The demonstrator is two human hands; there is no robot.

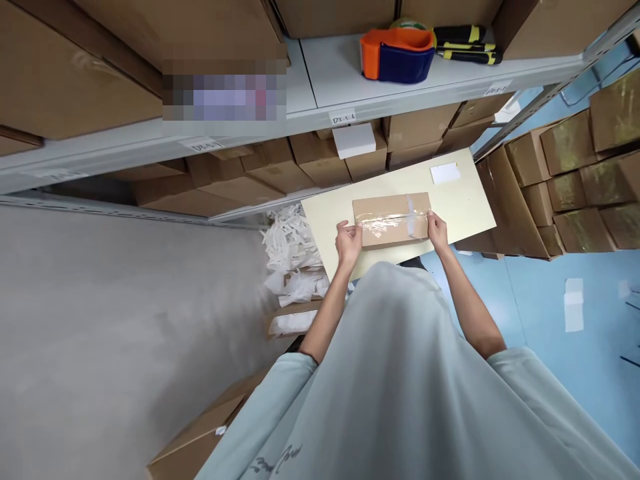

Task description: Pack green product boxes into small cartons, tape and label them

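Observation:
A small brown cardboard box sealed with clear tape lies on a pale cream work board. My left hand grips the box's left end, fingers curled over its edge. At the box's right end, my right hand presses against the side with its fingers bent. A white label lies on the board beyond the box.
A grey shelf above holds an orange and blue tape dispenser and yellow-black tools. Cardboard boxes are stacked right and under the shelf. White paper scraps fill a carton at the left. Blue floor lies to the right.

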